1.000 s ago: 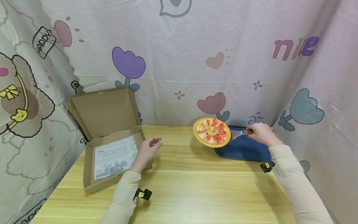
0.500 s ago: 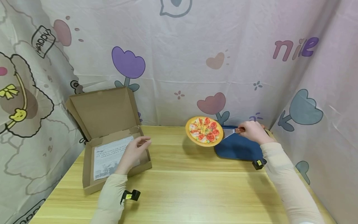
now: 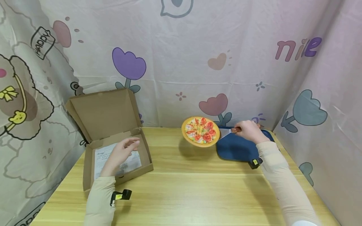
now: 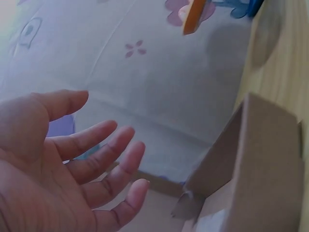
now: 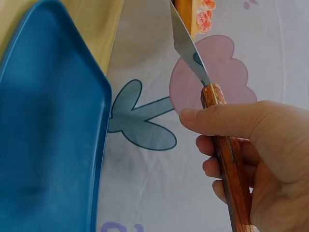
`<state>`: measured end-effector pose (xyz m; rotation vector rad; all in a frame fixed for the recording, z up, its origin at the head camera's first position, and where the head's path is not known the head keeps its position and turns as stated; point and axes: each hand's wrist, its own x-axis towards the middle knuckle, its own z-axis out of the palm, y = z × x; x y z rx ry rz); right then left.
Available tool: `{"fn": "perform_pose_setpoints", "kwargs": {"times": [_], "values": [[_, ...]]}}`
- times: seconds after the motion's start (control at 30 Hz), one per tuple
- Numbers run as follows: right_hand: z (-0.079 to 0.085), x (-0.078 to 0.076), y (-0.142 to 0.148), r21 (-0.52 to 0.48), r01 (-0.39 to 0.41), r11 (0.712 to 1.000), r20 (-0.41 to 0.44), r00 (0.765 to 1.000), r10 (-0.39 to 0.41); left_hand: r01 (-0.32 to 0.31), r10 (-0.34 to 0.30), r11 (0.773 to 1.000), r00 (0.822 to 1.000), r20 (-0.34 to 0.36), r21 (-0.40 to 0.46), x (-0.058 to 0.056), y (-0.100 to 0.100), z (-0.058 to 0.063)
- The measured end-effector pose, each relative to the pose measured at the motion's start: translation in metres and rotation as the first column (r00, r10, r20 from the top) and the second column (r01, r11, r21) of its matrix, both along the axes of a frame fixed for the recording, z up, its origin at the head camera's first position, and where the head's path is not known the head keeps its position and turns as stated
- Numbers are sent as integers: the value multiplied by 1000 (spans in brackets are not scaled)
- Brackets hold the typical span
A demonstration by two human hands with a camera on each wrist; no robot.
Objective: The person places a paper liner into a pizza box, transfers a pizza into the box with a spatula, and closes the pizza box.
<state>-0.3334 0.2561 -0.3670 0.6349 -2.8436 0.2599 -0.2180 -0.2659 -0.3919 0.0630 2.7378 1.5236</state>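
Note:
My right hand grips the wooden handle of a metal spatula, thumb laid across the handle's front end. On the spatula's blade rides a round pizza with red and yellow toppings, held above the table so that its shadow falls below. My left hand is over the open cardboard pizza box, palm turned inward and fingers loosely bent, holding nothing. In the left wrist view the pizza's orange edge shows at the top, beyond the box's side wall. A printed sheet lines the box.
A blue tray lies at the back right, under the right hand and spatula. The box lid stands raised toward the patterned curtain. Wooden table surface extends in front and between box and tray.
My right hand has carried the pizza on the spatula leftward, away from above the tray. My left hand has moved left, from the box's right edge to over its inside.

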Motion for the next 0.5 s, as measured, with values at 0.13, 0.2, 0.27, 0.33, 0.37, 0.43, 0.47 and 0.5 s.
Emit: {"fn": "perform_pose_setpoints", "kwargs": {"times": [0.13, 0.2, 0.27, 0.33, 0.37, 0.43, 0.47, 0.5], "values": [[0, -1, -7, -2, -15, 1000, -13, 1000, 15, 10, -11, 1000, 1000, 24, 8, 5, -13, 7], [1, -2, -10, 2, -18, 1000, -23, 1000, 18, 13, -13, 1000, 1000, 26, 5, 9, -19, 10], [2, -2, -14, 5, -22, 1000, -28, 999, 23, 11, -11, 1000, 1000, 27, 3, 12, -25, 14], [2, -3, -17, 1, -31, 1000, -32, 999, 31, 0, 0, 1000, 1000, 23, -8, 15, -33, 16], [2, -4, -19, -3, -37, 999, -34, 999, 37, -5, 5, 1000, 1000, 22, -12, 17, -36, 17], [2, -5, -22, -6, -44, 999, -37, 998, 44, -10, 11, 1000, 1000, 19, -18, 20, -44, 18], [2, -5, -24, -4, -48, 999, -40, 998, 48, -15, 15, 1000, 1000, 20, -19, 22, -48, 19], [3, -5, -25, -3, -50, 999, -44, 998, 50, -19, 19, 1000, 1000, 19, -20, 23, -52, 19]]}}
